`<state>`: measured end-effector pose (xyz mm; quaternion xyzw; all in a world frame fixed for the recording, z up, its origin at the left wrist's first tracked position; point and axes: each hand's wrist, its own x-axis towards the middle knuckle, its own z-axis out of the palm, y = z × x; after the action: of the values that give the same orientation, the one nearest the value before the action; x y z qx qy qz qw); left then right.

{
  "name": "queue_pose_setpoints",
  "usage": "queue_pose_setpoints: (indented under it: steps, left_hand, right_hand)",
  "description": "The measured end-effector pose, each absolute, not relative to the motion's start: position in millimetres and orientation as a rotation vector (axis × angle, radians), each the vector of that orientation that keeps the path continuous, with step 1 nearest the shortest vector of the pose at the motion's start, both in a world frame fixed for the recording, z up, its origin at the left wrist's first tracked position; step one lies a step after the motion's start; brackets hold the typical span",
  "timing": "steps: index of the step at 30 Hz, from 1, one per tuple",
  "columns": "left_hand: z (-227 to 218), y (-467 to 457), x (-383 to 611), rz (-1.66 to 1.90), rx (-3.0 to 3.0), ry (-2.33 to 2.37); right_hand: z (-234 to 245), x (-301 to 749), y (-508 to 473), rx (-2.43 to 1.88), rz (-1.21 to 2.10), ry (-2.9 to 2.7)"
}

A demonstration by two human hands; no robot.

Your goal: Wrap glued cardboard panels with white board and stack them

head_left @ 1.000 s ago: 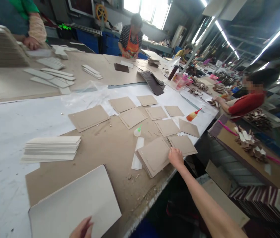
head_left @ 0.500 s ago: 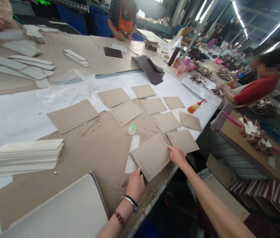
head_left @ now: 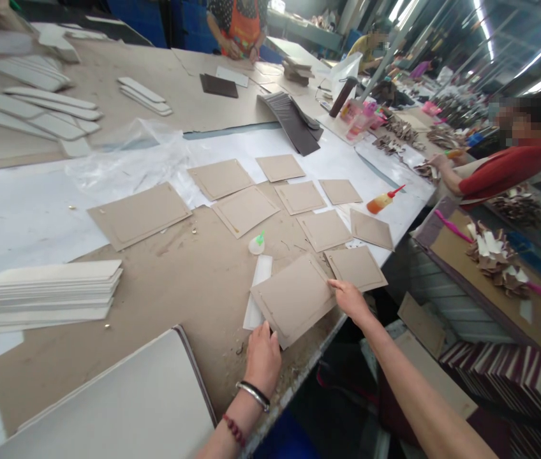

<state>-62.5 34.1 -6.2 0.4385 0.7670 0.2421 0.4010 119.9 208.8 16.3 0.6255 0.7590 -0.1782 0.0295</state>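
Observation:
A flat brown panel point(head_left: 294, 296) with a line along its edges lies at the near table edge. My left hand point(head_left: 263, 357) grips its near left corner, fingers closed. At the panel's right edge, my right hand point(head_left: 351, 299) is closed on it with the index finger extended along the top. Another brown panel point(head_left: 357, 268) lies just beyond my right hand. Partly under the held panel is a white strip point(head_left: 257, 293). A small white bottle with a green tip point(head_left: 257, 243) stands a little farther off. Several similar panels point(head_left: 245, 209) are spread beyond.
A stack of pale boards point(head_left: 48, 296) sits at left, with a large pale sheet point(head_left: 117, 401) in front. An orange glue bottle point(head_left: 384, 200) lies near the right table edge. Dark folded strips point(head_left: 292, 121) lie farther back. A person in red point(head_left: 504, 166) works at right.
The view has shifted slightly. Both hands keep hold of the same brown panel, which has hardly moved on the table.

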Motion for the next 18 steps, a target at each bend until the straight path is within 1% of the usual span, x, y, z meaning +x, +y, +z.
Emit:
queue_pose_setpoints:
  steps: [3,8,12,15,18]
  left_hand:
    - [-1.2,33.3,-63.2,0.488,1.139,1.962]
    - [13.7,33.0,-63.6,0.299,1.163,1.97]
    - [22.7,33.2,-63.9,0.239,1.151,1.976]
    - [25.2,31.6,-65.3,0.243,1.172,2.005]
    - [25.2,27.8,-68.8,0.274,1.157,2.028]
  right_hand:
    - [20.9,118.8,203.8,1.937,-0.544,2.351]
    - [29.4,117.6,197.6,1.937,-0.428,2.388]
    - [37.0,118.1,194.1,1.994,-0.468,2.367]
    - [44.0,120.6,191.1,2.151,-0.631,2.314]
    - [56.6,122.7,184.1,2.281,-1.033,2.273]
